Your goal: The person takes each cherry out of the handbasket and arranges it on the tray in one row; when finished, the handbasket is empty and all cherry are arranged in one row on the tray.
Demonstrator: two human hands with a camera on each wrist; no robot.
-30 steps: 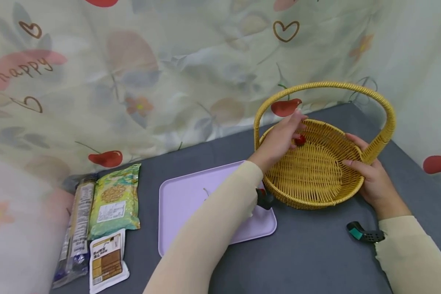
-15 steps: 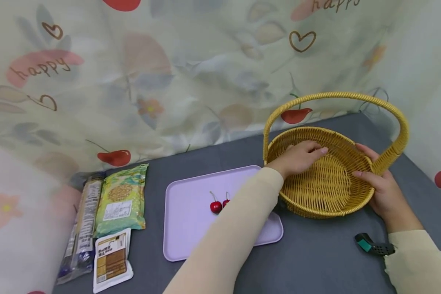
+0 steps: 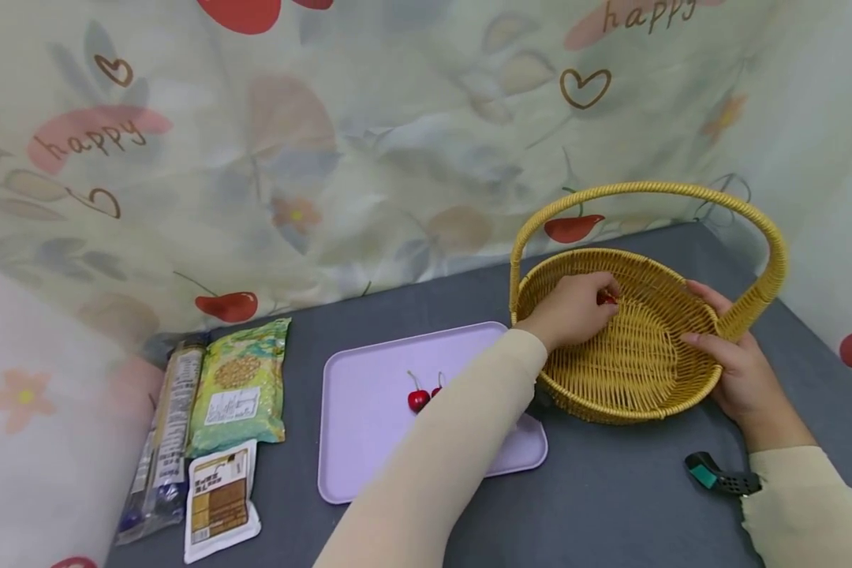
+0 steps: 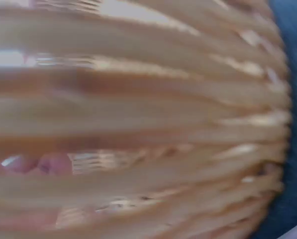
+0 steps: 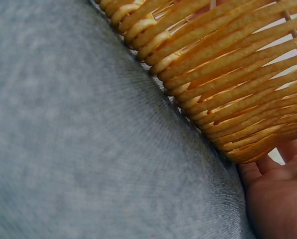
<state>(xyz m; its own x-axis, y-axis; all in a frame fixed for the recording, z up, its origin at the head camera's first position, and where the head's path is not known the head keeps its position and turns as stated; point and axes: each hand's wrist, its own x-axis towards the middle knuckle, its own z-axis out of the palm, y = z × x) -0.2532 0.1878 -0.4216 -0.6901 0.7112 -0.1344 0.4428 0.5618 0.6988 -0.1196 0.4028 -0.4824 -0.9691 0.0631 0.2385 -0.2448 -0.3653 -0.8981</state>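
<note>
A yellow woven basket with a tall arched handle stands at the right of the table. My left hand reaches over its near-left rim and down inside, fingers bent around a red cherry that shows between thumb and forefinger. The basket's weave fills the left wrist view, blurred. At the right, my right hand grips the rim beside the handle's base, thumb inside and fingers outside. In the right wrist view, the fingers lie against the basket's outer wall.
Left of the basket lies a lilac tray with a cherry and another half behind the left sleeve. Farther left are a green-yellow food bag, a brown-white pouch and a long clear packet. A printed curtain hangs behind.
My left hand has gone deeper into the basket, and its fingers have closed on the cherry. Cherries on the tray have come out from behind the sleeve. The right hand keeps its grip.
</note>
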